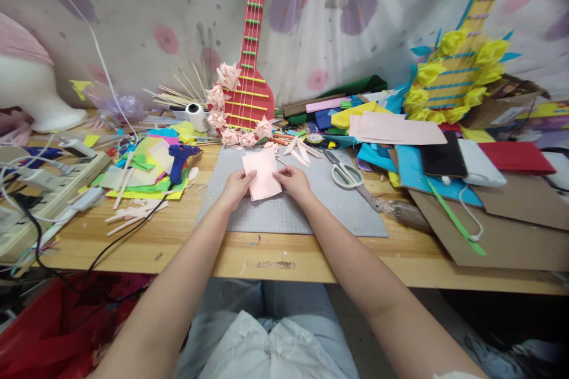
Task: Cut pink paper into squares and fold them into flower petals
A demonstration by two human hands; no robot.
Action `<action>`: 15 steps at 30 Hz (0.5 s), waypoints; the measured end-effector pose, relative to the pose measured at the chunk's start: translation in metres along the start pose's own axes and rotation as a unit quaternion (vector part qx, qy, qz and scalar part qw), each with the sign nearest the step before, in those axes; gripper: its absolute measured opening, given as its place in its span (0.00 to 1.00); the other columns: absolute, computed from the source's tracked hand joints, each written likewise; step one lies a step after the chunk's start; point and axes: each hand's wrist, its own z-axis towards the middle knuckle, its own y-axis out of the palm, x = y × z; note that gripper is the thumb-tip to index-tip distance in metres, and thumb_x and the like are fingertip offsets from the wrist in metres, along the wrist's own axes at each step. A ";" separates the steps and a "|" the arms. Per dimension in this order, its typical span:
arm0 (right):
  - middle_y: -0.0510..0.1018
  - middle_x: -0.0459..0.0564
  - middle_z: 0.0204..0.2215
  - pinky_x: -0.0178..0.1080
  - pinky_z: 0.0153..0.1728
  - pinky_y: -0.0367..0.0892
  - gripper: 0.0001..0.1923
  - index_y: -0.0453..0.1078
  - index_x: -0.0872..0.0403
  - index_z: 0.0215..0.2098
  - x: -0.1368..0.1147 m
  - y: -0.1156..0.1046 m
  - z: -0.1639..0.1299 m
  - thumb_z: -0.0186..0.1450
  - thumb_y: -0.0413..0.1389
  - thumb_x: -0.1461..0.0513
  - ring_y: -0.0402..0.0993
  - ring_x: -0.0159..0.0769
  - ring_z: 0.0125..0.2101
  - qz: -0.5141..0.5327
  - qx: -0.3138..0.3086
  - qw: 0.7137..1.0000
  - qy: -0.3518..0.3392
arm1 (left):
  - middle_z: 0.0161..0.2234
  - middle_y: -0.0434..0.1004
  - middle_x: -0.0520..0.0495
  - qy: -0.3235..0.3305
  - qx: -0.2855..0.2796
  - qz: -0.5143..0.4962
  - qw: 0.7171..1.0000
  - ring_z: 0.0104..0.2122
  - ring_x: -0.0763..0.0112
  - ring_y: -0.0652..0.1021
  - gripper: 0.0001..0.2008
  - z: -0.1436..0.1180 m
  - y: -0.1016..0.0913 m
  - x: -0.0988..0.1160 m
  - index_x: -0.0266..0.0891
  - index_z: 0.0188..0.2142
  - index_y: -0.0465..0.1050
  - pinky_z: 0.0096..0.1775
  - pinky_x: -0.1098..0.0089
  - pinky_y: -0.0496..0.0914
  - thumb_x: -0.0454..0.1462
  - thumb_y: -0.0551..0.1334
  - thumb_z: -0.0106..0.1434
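A small rectangle of pale pink paper [263, 175] is held upright-leaning over the grey cutting mat [351, 210]. My left hand [239, 186] pinches its left edge between thumb and fingers. On the opposite edge, my right hand [294, 183] has the same paper pinched. Behind it, cut pink paper strips [302, 151] lie on the mat. Scissors [347, 175] with pale handles rest to the right of my right hand, touching a grey-handled tool [370, 196]. A red paper lute [249, 95] with pink paper roses [228, 78] leans at the back.
A blue glue gun [178, 163] stands on coloured paper scraps at left, its black cord crossing the wooden table [178, 249]. A power strip [66, 195] lies farther left. Cardboard sheets [480, 231], a black phone [443, 155] and a yellow paper instrument [462, 71] are at right.
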 end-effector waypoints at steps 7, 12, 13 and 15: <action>0.71 0.43 0.20 0.32 0.23 0.60 0.11 0.67 0.55 0.24 -0.005 -0.011 0.002 0.51 0.56 0.55 0.64 0.28 0.21 -0.052 0.024 0.998 -0.011 | 0.21 0.73 0.48 0.021 0.050 -0.003 0.999 0.18 0.73 0.73 0.09 0.007 -0.010 0.005 0.33 0.29 0.70 0.21 0.73 0.69 0.37 0.56 0.59; 0.68 0.41 0.16 0.31 0.19 0.54 0.11 0.66 0.55 0.24 -0.005 -0.031 0.005 0.51 0.56 0.55 0.59 0.26 0.16 -0.075 -0.048 0.996 0.012 | 0.27 0.76 0.46 0.017 0.216 -0.138 0.966 0.26 0.74 0.77 0.07 0.031 -0.031 0.025 0.34 0.34 0.70 0.27 0.75 0.71 0.33 0.54 0.60; 0.68 0.41 0.17 0.30 0.19 0.54 0.11 0.67 0.55 0.24 -0.004 -0.034 0.006 0.51 0.56 0.55 0.59 0.25 0.16 -0.085 -0.069 0.994 0.007 | 0.29 0.76 0.46 0.012 0.236 -0.181 0.954 0.27 0.75 0.77 0.08 0.036 -0.035 0.029 0.34 0.37 0.69 0.28 0.75 0.71 0.32 0.52 0.61; 0.70 0.42 0.18 0.30 0.20 0.54 0.10 0.68 0.55 0.25 -0.003 -0.037 0.007 0.51 0.56 0.56 0.60 0.26 0.18 -0.116 -0.098 0.988 -0.016 | 0.32 0.77 0.44 -0.012 0.270 -0.243 0.932 0.28 0.75 0.77 0.11 0.044 -0.038 0.036 0.35 0.41 0.68 0.28 0.75 0.72 0.31 0.51 0.62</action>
